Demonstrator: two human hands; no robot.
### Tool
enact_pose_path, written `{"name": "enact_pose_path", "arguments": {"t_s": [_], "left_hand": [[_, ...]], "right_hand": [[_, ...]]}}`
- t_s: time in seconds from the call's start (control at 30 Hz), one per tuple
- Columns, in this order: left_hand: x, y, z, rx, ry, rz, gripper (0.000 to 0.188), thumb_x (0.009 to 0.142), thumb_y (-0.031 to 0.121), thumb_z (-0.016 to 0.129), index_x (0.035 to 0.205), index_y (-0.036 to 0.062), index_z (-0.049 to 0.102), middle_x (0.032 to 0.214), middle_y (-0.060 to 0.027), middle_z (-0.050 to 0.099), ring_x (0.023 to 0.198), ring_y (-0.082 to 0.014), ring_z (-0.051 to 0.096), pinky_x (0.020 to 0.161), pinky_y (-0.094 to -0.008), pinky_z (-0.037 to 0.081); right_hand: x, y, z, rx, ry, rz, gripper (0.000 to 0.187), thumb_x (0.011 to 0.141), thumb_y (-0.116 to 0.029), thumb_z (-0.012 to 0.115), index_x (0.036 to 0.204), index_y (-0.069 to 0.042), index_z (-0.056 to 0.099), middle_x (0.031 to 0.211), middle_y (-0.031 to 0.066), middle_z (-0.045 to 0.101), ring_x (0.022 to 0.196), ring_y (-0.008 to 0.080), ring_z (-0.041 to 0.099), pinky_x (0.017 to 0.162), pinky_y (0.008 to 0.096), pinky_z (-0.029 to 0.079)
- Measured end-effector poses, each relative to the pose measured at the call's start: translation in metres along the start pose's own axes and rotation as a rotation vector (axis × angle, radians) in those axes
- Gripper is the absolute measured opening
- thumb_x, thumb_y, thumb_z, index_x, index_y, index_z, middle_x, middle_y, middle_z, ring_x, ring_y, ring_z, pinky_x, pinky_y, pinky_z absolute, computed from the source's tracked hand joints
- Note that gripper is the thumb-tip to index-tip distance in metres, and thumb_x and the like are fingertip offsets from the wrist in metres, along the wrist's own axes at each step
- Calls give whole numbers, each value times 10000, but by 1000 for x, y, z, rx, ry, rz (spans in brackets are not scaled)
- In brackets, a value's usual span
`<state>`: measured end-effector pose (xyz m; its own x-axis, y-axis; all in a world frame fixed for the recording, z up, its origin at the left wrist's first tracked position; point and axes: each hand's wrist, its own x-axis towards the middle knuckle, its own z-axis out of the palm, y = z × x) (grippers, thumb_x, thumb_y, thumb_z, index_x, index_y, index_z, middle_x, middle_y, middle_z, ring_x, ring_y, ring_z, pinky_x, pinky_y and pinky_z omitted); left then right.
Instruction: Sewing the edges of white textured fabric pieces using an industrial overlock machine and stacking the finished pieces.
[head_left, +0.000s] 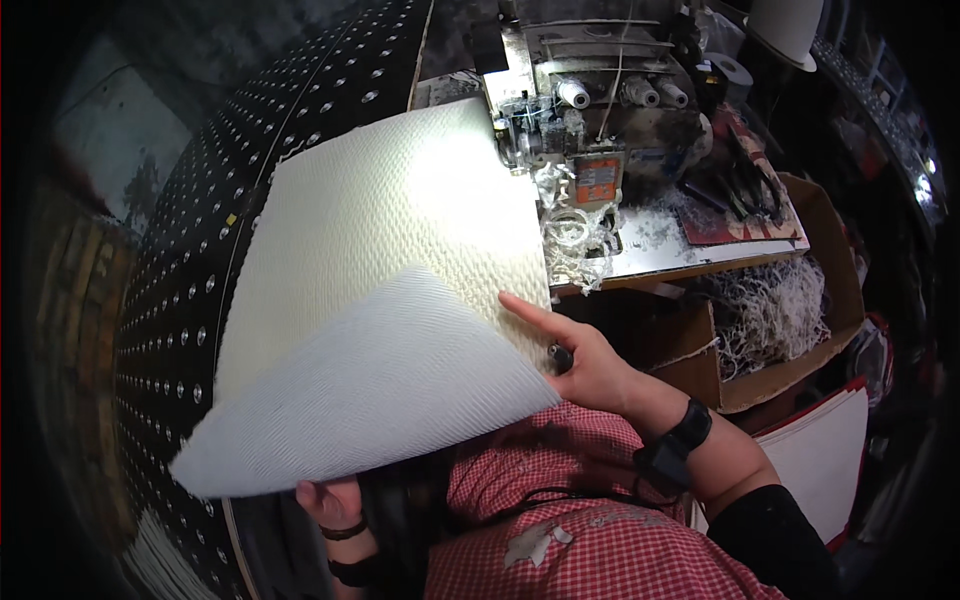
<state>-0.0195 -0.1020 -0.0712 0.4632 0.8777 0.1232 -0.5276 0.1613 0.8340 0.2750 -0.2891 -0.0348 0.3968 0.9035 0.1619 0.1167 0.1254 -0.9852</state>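
Observation:
A large cream textured fabric sheet (400,210) lies on the table, its near corner (370,390) folded up and over toward me, showing a paler underside. My right hand (575,355) rests on the sheet's right edge, index finger stretched along it, the other fingers curled under the fold. My left hand (330,500) is mostly hidden beneath the lifted flap and holds it from below. The far corner of the sheet reaches the overlock sewing machine (590,110).
A black perforated table surface (200,260) curves along the left. White thread trimmings (575,235) pile beside the machine, scissors (745,185) lie on a red mat, and a cardboard box (790,310) of trimmings stands at the right. White panels (820,450) lean lower right.

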Motion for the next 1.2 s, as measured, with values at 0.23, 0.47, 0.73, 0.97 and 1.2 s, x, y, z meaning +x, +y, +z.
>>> {"name": "enact_pose_path", "arguments": {"t_s": [0.23, 0.47, 0.73, 0.97, 1.2], "left_hand": [[8, 18, 8, -295, -260, -28, 745, 783, 509, 548, 1337, 98, 265, 1366, -95, 286, 1250, -284, 259, 990, -503, 263], [39, 50, 19, -115, -38, 66, 608, 858, 441, 447, 1321, 76, 297, 1341, -93, 340, 1202, -247, 361, 976, -399, 329], [91, 51, 45, -137, 22, -184, 467, 864, 333, 454, 1221, 31, 447, 1187, -125, 523, 1072, -255, 515, 914, -386, 412], [145, 45, 52, 1, 14, -278, 439, 843, 175, 502, 1206, -53, 408, 1162, -152, 518, 1038, -249, 530, 891, -363, 438], [215, 31, 57, 35, -56, -298, 445, 797, 36, 515, 1195, -102, 373, 1133, -193, 512, 1029, -279, 531, 875, -378, 454]], "right_hand": [[-32, 2, 17, 81, -70, 62, 728, 779, -93, 639, 1364, -53, 209, 1375, 150, 297, 1256, 205, 298, 1012, 300, 264], [-42, 6, 28, 71, -1, 0, 731, 786, -93, 637, 1362, -25, 192, 1375, 156, 293, 1250, 202, 304, 1008, 300, 265], [-47, 5, 30, 28, 113, -19, 640, 763, -68, 650, 1305, 12, 319, 1279, 127, 427, 1173, 161, 399, 975, 279, 313], [-43, 4, 24, -45, 296, -34, 370, 754, -38, 642, 1114, -24, 557, 1029, 104, 609, 942, 146, 573, 824, 256, 437], [-15, 2, 12, -119, 488, -135, 139, 753, -13, 627, 891, -22, 630, 834, 78, 631, 787, 136, 604, 706, 233, 463]]}}
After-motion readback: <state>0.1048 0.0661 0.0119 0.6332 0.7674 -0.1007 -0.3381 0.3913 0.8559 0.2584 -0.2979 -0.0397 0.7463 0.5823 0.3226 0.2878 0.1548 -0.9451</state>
